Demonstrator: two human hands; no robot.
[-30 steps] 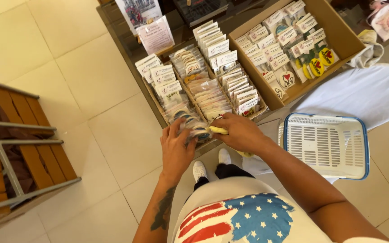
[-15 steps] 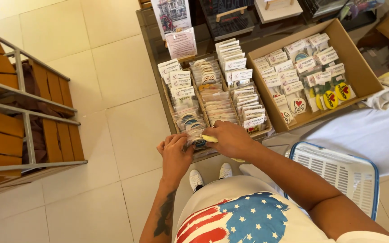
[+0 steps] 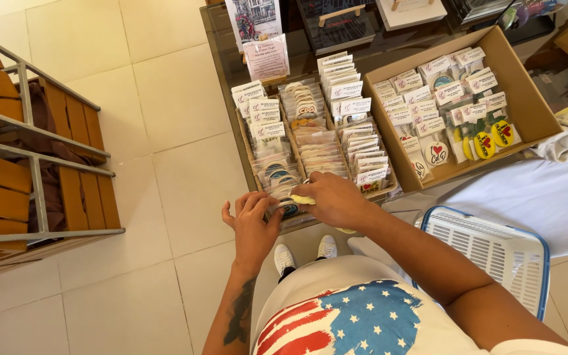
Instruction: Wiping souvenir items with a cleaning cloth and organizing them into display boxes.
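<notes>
At 6 o'clock, nearest the camera, the person's shirt (image 3: 356,322) shows a printed pattern of white stars on blue with red stripes, soft cloth; two white shoes (image 3: 305,253) stand on the glossy pale floor tiles (image 3: 165,131) just beyond it. Left hand (image 3: 252,220): at 9 o'clock of frame centre, fingers curled together against the near edge of a small clear-wrapped packet (image 3: 288,209) with a dark round item inside; the fingertips touch it, but whether they clamp it cannot be told. Right hand (image 3: 336,199): just right of the left, palm down, fingers closed around a pale yellow, soft-looking object (image 3: 302,199) and resting on the same near row of packets. The packet sits at the front end of a shallow woven tray (image 3: 248,154), in its left column, at the table's near edge. The tray holds three files of crinkled plastic sleeves with white card headers, standing tilted. At 4 o'clock a white perforated plastic basket (image 3: 494,253) with blue rim lies on white cloth (image 3: 534,197). At 1 o'clock an open brown cardboard box (image 3: 527,105) holds similar carded packets with round and heart-marked badges. At 9 o'clock a slatted orange wooden bench (image 3: 8,190) with grey metal frame stands well apart. At 12 o'clock small upright printed cards (image 3: 265,58) stand behind the tray.
</notes>
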